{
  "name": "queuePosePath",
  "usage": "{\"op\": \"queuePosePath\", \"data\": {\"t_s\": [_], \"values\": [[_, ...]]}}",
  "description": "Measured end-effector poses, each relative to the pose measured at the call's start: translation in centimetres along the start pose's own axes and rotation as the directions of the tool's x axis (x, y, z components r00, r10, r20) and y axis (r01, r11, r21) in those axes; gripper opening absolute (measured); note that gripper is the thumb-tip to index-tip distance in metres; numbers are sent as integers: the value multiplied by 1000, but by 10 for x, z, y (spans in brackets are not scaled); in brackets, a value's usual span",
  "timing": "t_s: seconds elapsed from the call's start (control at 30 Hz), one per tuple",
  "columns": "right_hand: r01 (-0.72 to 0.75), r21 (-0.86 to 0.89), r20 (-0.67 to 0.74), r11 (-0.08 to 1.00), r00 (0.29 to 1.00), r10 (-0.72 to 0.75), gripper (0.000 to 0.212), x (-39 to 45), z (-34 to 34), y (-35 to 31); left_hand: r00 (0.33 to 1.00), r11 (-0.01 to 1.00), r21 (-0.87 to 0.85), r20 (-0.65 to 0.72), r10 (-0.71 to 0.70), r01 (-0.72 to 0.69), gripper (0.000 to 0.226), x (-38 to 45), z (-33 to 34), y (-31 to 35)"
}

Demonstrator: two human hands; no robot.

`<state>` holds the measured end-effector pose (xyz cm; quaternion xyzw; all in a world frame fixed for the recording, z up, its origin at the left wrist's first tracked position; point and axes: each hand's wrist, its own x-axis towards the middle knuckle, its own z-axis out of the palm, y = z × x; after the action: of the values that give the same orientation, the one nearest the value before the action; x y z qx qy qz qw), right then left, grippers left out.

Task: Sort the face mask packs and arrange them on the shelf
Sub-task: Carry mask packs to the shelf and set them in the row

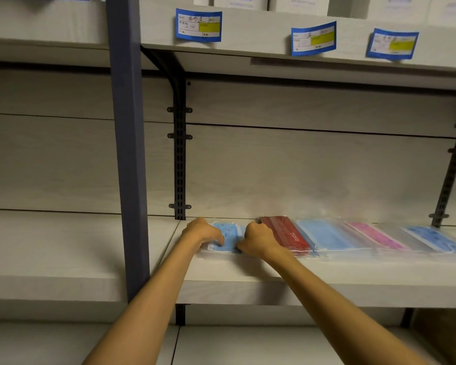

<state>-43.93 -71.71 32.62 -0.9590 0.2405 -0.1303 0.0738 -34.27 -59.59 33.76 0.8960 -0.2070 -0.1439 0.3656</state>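
On the shelf [327,272] a row of face mask packs [374,238] lies side by side by colour, and at its left end the left hand [204,233] and right hand [258,239] press curled fingers on the light blue pack [229,237], likely squaring it into line.

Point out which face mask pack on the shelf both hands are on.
The light blue face mask pack at the row's left end, beside the dark red pack; left hand and right hand rest on it.
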Motion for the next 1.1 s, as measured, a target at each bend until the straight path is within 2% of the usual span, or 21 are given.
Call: {"op": "queuePosePath", "data": {"t_s": [0.07,0.17,0.27,0.43,0.5,0.57,0.63,0.7,0.73,0.83,0.93,1.0,1.1], "values": [[-21,50,4,999,1000,21,43,-1,1,1,1000,998,-67,23,-17,18,39,-1,0,0],[-50,109,12,993,999,49,38,2,4,5,999,985,-169,29,-13,18,33,-5,7,-2],[-51,170,15,984,999,49,23,2,6,4,999,969,-243,-30,29,-36,45,-4,12,-6],[-53,216,20,975,999,50,39,2,9,3,998,886,-460,3,66,-57,61,7,9,-16],[-52,297,5,954,999,53,49,2,10,2,995,831,-547,-47,86,-97,62,9,6,-20],[-61,483,-19,874,997,80,63,3,10,1,986,781,-602,-119,116,-164,56,7,3,-20],[-72,721,-17,689,993,121,64,8,7,3,973,743,-629,-175,151,-228,51,6,1,-19],[-64,878,-6,474,990,144,44,11,0,3,955,705,-645,-216,201,-294,47,5,1,-17],[-39,902,-22,431,991,135,33,12,-3,4,948,684,-656,-232,219,-319,47,5,1,-16],[74,924,-122,376,987,105,24,13,-3,4,929,655,-659,-269,254,-370,52,5,2,-14],[94,937,-140,337,983,118,26,11,6,5,933,652,-667,-257,252,-360,64,6,6,-13],[87,936,-124,342,988,88,30,10,12,6,941,668,-663,-235,244,-338,74,9,9,-14],[135,923,-163,360,986,47,29,8,16,8,944,698,-636,-228,239,-330,70,14,10,-17]]}}
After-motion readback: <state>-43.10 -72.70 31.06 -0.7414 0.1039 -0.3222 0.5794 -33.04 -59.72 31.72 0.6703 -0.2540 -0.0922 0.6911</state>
